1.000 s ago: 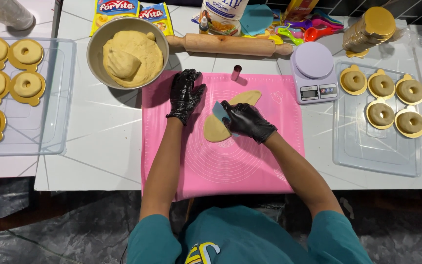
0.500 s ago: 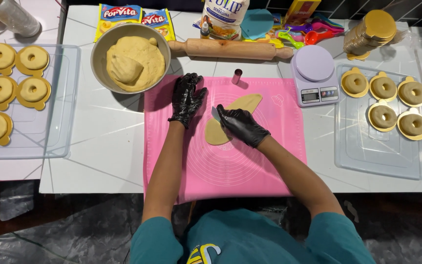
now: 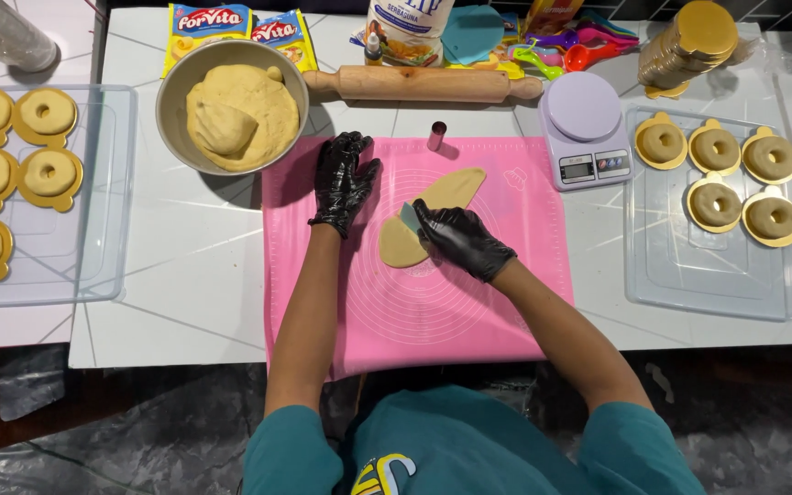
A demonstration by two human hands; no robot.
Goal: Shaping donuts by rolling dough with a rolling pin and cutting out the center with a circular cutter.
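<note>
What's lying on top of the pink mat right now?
On the pink mat lie a flat dough piece, a small metal cutter and the left hand. The right hand with a scraper covers part of the dough.

A white table (image 3: 194,266) with thin grey lines carries a pink mat (image 3: 469,302) at its middle front, with a metal bowl (image 3: 169,96) of dough, a rolling pin (image 3: 419,82) and a lilac scale (image 3: 584,128) just behind it. A clear tray (image 3: 708,275) with ring-shaped doughnuts on gold cards lies to the right of the mat, and a second tray (image 3: 93,257) of the same lies to the left, reaching over onto a neighbouring white surface. Along the back edge lie two yellow packets (image 3: 236,27), a flour bag (image 3: 410,27), coloured spoons (image 3: 566,50) and a stack of gold cards (image 3: 685,46).
</note>
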